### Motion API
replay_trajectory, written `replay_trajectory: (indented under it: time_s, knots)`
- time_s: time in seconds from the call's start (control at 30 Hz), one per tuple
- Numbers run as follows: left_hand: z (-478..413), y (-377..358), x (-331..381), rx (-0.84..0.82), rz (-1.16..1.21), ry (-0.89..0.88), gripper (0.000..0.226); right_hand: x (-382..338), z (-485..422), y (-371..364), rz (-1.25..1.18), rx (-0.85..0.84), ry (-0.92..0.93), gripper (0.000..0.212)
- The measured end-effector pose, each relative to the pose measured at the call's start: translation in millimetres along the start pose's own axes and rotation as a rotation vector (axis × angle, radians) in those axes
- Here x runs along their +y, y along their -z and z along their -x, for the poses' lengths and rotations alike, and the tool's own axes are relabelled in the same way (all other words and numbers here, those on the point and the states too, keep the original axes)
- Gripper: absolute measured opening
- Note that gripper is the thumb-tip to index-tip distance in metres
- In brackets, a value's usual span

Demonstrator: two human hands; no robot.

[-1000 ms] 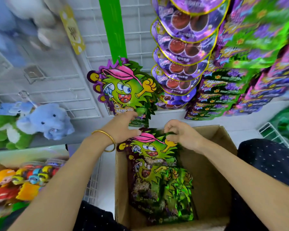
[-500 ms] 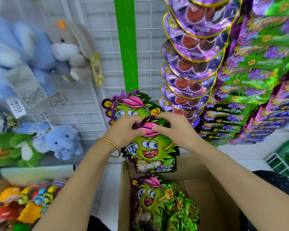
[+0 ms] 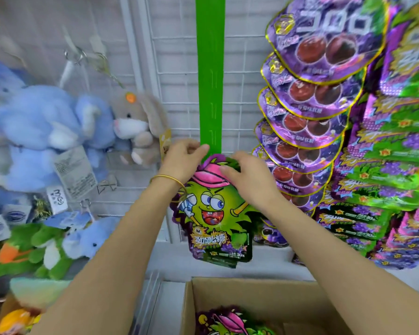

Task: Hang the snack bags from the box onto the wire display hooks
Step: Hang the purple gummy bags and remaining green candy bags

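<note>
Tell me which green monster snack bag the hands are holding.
The upright bag at the foot of the green strip, left hand and right hand at its top; the other monster bags lie in the cardboard box below.

One green strip [image 3: 209,68] hangs on the grid. At its lower end are two hands, the left hand [image 3: 182,160] and the right hand [image 3: 247,175], and two green monster bags [image 3: 213,213], one behind the other. Right of the strip: at least six purple gummy bags [image 3: 312,93] in one column. Left: one grey rabbit plush [image 3: 136,126]. Below: one cardboard box [image 3: 252,293].
</note>
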State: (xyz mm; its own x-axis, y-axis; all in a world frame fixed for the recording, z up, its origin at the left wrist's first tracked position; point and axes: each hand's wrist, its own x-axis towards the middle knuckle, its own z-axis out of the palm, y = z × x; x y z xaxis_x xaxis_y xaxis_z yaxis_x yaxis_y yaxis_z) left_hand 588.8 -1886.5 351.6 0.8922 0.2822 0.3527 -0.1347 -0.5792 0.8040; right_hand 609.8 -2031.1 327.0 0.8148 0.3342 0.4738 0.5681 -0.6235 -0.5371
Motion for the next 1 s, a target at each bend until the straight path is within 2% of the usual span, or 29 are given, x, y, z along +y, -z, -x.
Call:
replay_trajectory:
  time_s: [0.03,0.13,0.33,0.5,0.73,0.8,0.9,1.0]
  knots:
    - [-2,1,2,-0.022,-0.049,0.0,0.02,-1,-3,-1,0.022,0.016,-0.006,0.026]
    - [-2,4,5,-0.059,-0.135,0.016,0.039,-6,-8,-3,0.091,0.064,-0.001,0.026]
    - [-1,9,19,-0.138,-0.043,0.179,0.029,-11,-8,-4,0.156,0.13,0.025,0.026]
    - [1,8,24,-0.068,0.048,0.31,0.048,-13,-8,-7,0.121,0.122,0.002,0.025]
    - [1,7,17,-0.077,0.053,0.318,0.055,-8,-2,-12,0.145,0.1,-0.037,0.026]
    - [1,7,19,-0.093,0.024,0.291,0.051,-11,-1,-11,0.172,0.117,-0.017,0.027]
    - [4,8,24,-0.102,-0.012,0.247,0.031,-19,-3,-7,0.255,0.161,0.016,0.025]
    - [3,8,23,-0.1,-0.008,0.221,0.034,-23,-4,-4,0.351,0.208,0.04,0.023]
